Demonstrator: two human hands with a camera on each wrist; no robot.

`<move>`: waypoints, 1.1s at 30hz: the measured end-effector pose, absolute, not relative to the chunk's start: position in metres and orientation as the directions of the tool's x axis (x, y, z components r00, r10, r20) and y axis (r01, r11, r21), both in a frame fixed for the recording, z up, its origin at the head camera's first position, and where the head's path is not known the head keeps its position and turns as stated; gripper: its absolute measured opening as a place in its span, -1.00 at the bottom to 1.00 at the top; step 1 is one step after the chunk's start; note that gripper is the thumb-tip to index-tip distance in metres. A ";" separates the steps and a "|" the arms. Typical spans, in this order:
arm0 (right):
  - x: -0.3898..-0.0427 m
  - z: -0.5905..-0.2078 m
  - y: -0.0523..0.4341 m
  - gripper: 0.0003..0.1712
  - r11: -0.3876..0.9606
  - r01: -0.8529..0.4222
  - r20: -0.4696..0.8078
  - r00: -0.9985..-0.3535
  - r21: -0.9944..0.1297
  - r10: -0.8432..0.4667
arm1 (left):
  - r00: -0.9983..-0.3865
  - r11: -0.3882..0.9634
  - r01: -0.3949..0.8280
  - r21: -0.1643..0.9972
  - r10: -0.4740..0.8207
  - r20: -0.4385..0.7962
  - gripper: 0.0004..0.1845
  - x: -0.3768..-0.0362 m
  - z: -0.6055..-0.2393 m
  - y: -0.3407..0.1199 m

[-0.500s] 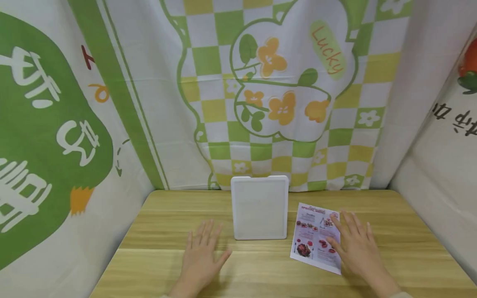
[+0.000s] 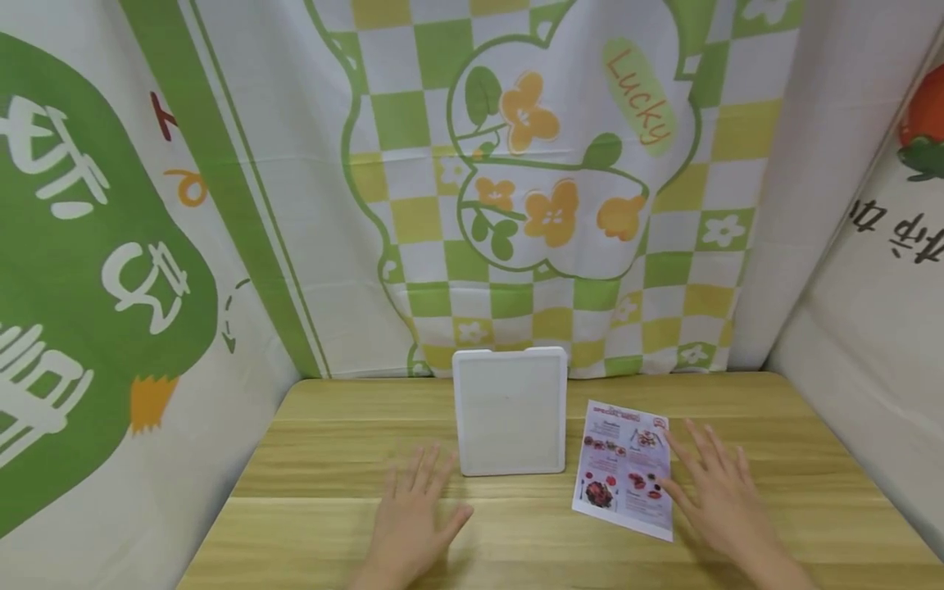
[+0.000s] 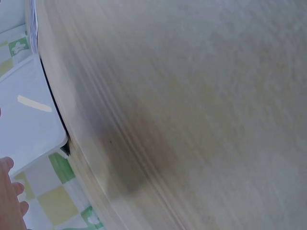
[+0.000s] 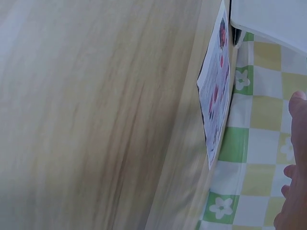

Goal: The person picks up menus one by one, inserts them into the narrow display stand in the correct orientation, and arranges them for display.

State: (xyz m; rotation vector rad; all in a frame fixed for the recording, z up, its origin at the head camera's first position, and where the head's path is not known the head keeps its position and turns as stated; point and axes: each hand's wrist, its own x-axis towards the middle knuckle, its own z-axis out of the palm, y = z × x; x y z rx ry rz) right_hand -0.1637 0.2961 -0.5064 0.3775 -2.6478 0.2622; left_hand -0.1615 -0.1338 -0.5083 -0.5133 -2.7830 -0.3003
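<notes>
Hands (image 2: 413, 512) (image 2: 726, 500) flat, fingers spread, empty; flyer (image 2: 623, 467) edge under right fingertips, wrist views blurred.

Matt wood-grain table (image 2: 332, 483), smooth white plastic board (image 2: 510, 422), glossy printed paper leaflet (image 2: 623, 467), cloth backdrop (image 2: 413, 205).

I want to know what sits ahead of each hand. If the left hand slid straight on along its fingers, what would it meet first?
Probably the white board: the left hand points forward and slightly right, toward its lower left corner.
</notes>
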 end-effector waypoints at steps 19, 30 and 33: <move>-0.150 -0.515 0.311 -0.22 0.929 -0.348 0.426 -0.864 -0.124 -0.268 | -0.872 0.888 0.450 0.098 0.413 0.262 -0.27 -0.158 -0.506 -0.095; -0.143 -0.520 0.314 -0.28 0.927 -0.344 0.398 -0.879 -0.150 -0.262 | -0.826 0.854 0.521 0.023 0.497 0.265 -0.27 -0.163 -0.512 -0.073; -0.141 -0.520 0.314 -0.28 0.927 -0.336 0.373 -0.892 -0.164 -0.257 | -0.829 0.850 0.526 0.041 0.502 0.246 -0.28 -0.164 -0.512 -0.067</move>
